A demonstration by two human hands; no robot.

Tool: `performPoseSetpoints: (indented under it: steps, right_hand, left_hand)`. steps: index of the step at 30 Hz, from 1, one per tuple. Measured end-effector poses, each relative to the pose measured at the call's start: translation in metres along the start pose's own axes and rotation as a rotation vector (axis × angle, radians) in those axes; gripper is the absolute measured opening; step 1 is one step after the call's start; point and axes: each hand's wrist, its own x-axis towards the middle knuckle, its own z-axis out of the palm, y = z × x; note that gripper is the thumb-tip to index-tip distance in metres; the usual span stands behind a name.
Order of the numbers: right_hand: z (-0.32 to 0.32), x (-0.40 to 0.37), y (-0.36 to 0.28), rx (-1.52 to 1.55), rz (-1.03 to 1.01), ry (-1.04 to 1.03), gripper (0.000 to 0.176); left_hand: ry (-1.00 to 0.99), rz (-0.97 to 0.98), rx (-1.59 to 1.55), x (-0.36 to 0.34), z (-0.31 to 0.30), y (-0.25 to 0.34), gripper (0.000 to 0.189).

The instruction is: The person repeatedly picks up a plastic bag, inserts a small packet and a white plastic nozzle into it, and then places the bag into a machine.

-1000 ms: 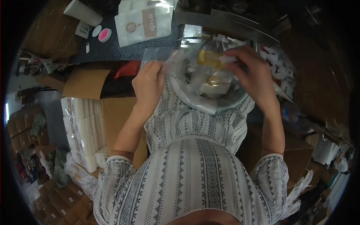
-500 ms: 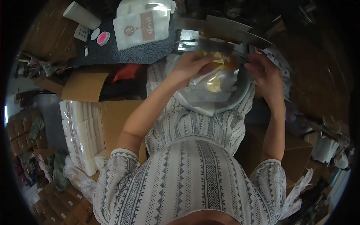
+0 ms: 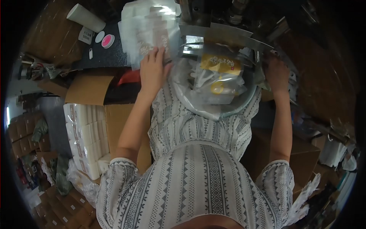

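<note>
My left hand (image 3: 153, 70) lies with fingertips on the stack of whitish pouches (image 3: 152, 32) at the upper left, fingers stretched and thumb apart. The pouches look blurred. In a round basin (image 3: 249, 102) on my lap are clear plastic bags (image 3: 219, 95), the top one with a yellow label (image 3: 221, 64). My right hand (image 3: 277, 72) is at the basin's upper right, beside the end of a curved metal strip (image 3: 240, 35). Its fingers are dark and smeared, so whether they hold anything is unclear.
A white cup (image 3: 85, 18), a pink round tin (image 3: 108, 41) and a white lid (image 3: 100, 36) sit at the upper left. An open carton (image 3: 89, 86) and stacked white packs (image 3: 85, 133) stand left of my lap. Another carton (image 3: 282, 149) is at the right.
My left hand has left the yellow-labelled bag in the basin and moved left onto the pouch stack. The pouches have shifted. My right hand has moved slightly right.
</note>
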Motion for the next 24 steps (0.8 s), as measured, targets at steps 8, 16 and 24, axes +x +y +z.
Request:
performPoseSetpoints:
  steps: [8,16,24]
  right_hand:
    - [-0.043,-0.024,-0.026,0.897,0.023,-0.088,0.026]
    - [-0.045,-0.017,-0.1,0.711,-0.441,0.067,0.026]
    - [-0.039,-0.019,-0.071,0.895,-0.247,-0.143,0.027]
  left_hand:
    - [0.108,-0.214,-0.108,-0.01,-0.041,0.011,0.008]
    - [0.109,-0.134,-0.276,-0.006,-0.075,0.056,0.007]
    - [-0.659,-0.468,-1.023,-0.003,-0.032,0.092,0.014]
